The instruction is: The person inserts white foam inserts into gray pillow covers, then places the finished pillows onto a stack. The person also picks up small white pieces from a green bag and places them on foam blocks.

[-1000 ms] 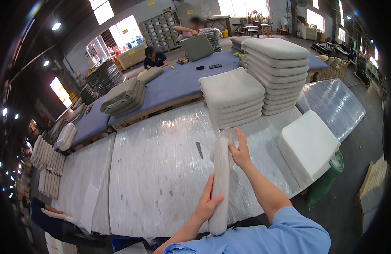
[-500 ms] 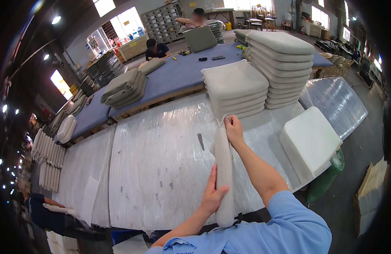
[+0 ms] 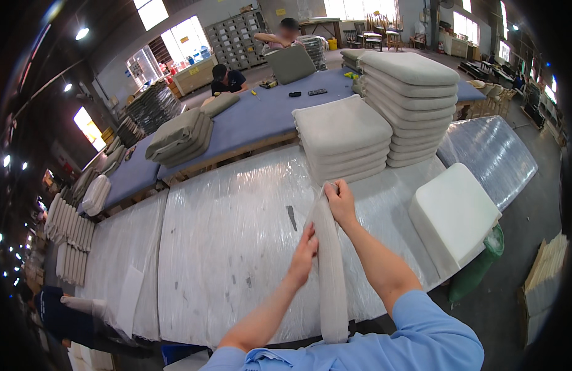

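A light grey fabric-covered seat cushion stands on edge in front of me, its narrow side facing up and its near end against my shirt. At the far top corner, my right hand is closed on the cover's edge. My left hand holds the cushion's left side near the far end; part of its fingers is hard to make out. Beneath lies a plastic-wrapped worktable. Just beyond my right hand sits a low stack of pale cushions, beside a taller stack.
A white foam block rests at the table's right end, above a green sack. Across stands a blue-topped table with olive cushions. Two people work behind it. Another person handles pale material at lower left.
My left hand has slid away from me along the cushion, toward its far end. My right hand keeps its hold on the far corner. The view has shifted slightly.
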Tool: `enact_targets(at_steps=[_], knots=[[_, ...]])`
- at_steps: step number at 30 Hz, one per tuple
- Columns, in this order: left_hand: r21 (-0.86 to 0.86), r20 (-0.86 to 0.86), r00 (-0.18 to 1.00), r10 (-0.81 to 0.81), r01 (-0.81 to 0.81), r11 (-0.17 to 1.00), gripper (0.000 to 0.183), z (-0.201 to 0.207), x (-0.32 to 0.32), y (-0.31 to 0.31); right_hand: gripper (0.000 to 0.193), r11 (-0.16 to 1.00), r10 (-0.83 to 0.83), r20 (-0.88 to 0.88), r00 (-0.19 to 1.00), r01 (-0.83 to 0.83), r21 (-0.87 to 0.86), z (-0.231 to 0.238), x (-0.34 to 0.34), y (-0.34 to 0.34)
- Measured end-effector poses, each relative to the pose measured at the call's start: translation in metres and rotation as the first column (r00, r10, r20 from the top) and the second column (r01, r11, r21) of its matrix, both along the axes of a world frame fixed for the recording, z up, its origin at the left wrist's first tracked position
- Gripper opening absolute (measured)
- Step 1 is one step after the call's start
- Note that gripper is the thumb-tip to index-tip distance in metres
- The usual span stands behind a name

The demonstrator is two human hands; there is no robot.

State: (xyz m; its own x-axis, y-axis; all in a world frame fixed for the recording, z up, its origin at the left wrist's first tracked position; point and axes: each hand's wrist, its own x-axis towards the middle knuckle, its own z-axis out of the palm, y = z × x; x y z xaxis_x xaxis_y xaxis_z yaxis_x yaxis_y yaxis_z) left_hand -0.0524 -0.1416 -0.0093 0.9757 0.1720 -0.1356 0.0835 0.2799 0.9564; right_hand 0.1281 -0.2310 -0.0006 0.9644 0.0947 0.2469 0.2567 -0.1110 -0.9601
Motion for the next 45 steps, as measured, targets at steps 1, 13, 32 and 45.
enact_targets(at_steps=[1, 13, 32, 45], knots=[[-0.022, -0.099, 0.995, 0.005, -0.007, 1.000, 0.074, 0.001, 0.023, 0.016, 0.028, 1.000, -0.008, 0.005, 1.000, 0.008, 0.000, 0.002, -0.002, 0.000], [0.166, -0.063, 0.929, -0.366, 0.371, 0.914, 0.048, 0.017, 0.133, 0.102, 0.030, 0.989, 0.015, 0.119, 0.993, -0.032, 0.144, 0.009, -0.009, 0.009], [-0.063, -0.057, 0.976, -0.212, 0.209, 0.976, 0.046, 0.000, 0.112, 0.062, 0.051, 0.995, 0.013, 0.018, 1.000, -0.011, -0.097, 0.034, 0.016, 0.023], [-0.076, -0.090, 0.994, 0.068, -0.075, 0.994, 0.053, 0.016, 0.112, 0.029, 0.048, 0.909, 0.004, 0.124, 0.992, 0.048, -0.414, 0.032, 0.033, 0.031]])
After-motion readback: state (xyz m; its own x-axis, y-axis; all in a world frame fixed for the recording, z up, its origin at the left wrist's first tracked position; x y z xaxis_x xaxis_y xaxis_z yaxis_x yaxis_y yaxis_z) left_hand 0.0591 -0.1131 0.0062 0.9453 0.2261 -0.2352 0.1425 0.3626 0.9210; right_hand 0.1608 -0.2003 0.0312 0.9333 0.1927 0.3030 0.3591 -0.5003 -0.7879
